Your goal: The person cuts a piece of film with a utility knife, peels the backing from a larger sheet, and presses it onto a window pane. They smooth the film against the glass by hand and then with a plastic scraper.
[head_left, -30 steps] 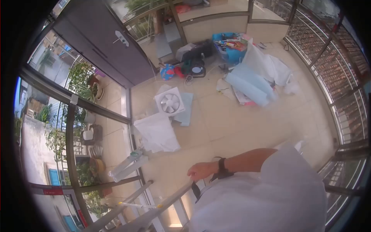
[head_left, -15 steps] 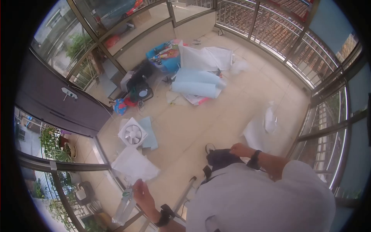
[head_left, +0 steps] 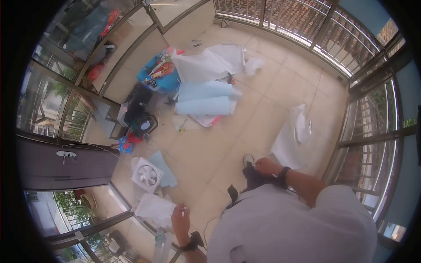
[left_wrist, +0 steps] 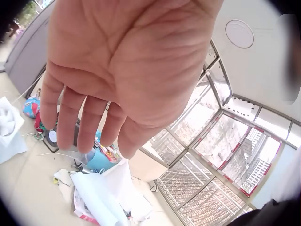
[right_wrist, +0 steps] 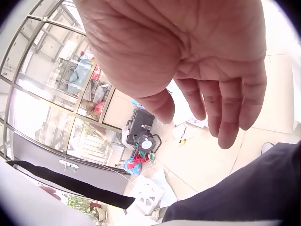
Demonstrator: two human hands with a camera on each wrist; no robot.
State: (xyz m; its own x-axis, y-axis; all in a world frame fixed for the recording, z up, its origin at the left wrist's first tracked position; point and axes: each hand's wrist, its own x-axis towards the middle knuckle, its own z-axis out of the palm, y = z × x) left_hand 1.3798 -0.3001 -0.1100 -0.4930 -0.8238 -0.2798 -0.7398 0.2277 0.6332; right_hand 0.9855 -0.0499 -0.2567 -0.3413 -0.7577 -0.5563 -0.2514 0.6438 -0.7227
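My left hand [head_left: 180, 220] hangs low on the left, its fingers loosely relaxed. The left wrist view shows the bare palm of that hand [left_wrist: 127, 61] with nothing in it. On the right, my right hand [head_left: 267, 167] hangs beside the dark trouser leg [head_left: 258, 179]. The right wrist view has its palm [right_wrist: 188, 47] empty too, fingers loose. Nearest the left hand, in the head view, lies a white sheet [head_left: 153, 209] on the floor. Just beyond that sheet is a white square ventilation fan [head_left: 147, 175], with a light blue sheet [head_left: 163, 168] beside it.
Farther off lie a blue roll of sheeting [head_left: 204, 105], white sheeting [head_left: 210, 61] and a blue tub of tools [head_left: 158, 72]. A black case [head_left: 137, 103] stands left of them. More white sheeting [head_left: 289, 140] lies at right, near the railing [head_left: 291, 24]. The grey door [head_left: 66, 164] is at left.
The view has swung rightward. My left hand, out of sight one second ago, hangs in view. My right hand has come to the trouser leg. The floor items have not visibly been moved.
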